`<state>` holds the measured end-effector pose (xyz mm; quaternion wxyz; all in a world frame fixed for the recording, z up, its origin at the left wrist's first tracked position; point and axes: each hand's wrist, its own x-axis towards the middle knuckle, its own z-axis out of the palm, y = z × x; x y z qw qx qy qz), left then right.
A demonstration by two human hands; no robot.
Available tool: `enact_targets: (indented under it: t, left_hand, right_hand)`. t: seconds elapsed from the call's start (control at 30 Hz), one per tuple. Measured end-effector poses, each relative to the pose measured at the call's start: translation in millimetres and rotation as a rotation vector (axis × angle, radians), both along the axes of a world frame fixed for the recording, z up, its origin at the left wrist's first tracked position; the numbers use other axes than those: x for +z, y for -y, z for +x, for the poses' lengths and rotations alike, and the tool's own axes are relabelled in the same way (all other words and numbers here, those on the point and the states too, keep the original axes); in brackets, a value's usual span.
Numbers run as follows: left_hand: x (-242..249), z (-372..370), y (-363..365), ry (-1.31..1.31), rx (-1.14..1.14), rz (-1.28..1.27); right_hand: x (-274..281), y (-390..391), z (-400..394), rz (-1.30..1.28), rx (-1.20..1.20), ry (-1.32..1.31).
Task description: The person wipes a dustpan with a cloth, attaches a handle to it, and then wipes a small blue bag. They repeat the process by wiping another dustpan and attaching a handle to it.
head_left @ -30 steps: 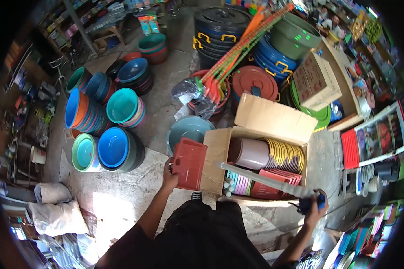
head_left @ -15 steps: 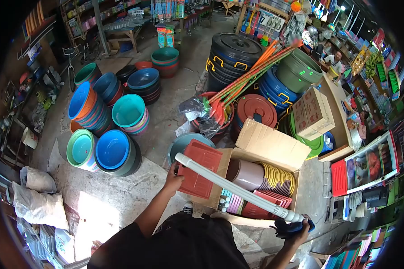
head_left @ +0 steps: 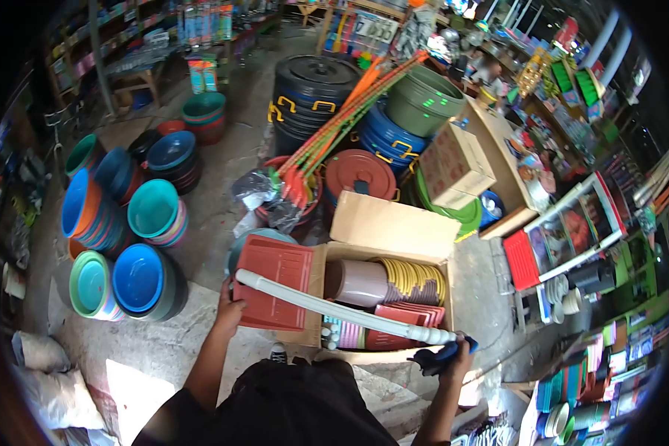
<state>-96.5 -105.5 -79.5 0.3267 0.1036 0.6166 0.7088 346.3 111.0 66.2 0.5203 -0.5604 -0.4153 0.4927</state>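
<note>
My left hand (head_left: pixel 231 308) closes on the left edge of a flat, ribbed red plastic dustpan (head_left: pixel 279 297), tilted beside an open cardboard box (head_left: pixel 316 286). A long pale grey hose (head_left: pixel 334 303) stretches over the dustpan and across the box, its left end just above my left fingers. At its ribbed right end, my right hand (head_left: pixel 462 355) is closed around a bunched dark blue cloth (head_left: pixel 435 360); whether the fingers also grip the hose is hidden. Inside the box are mauve pots (head_left: pixel 360 281), yellow-rimmed stacked pots (head_left: pixel 416 282) and red stacked plastic pieces (head_left: pixel 394 327).
Stacked basins (head_left: pixel 137 275) stand on the concrete floor to the left. Ahead are lidded black bins (head_left: pixel 316 74), a red-lidded bin (head_left: pixel 360 175), orange and green sticks (head_left: pixel 349 119) and a closed carton (head_left: pixel 453 163). A display case (head_left: pixel 565 230) stands at right.
My view has turned to the right, so the surroundings appear farther left. Both hands keep their hold, and the hose still spans the box.
</note>
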Motion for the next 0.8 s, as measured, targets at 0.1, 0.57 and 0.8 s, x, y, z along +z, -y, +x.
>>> enact_targets:
  t: [0.1,0.57,0.8]
  left_hand:
    - [5,-4,-2,-0.042,-0.046,-0.018]
    - [-7,-9,5,-0.609,-0.117,-0.267]
    - [4,-5,8,-0.633,-0.054,-0.237]
  right_hand:
    - [21,5,-5,0.064,0.119,0.040]
    - [52,16,-12,0.293,0.159,0.173]
    - [26,17,-40,0.299,-0.020,0.045]
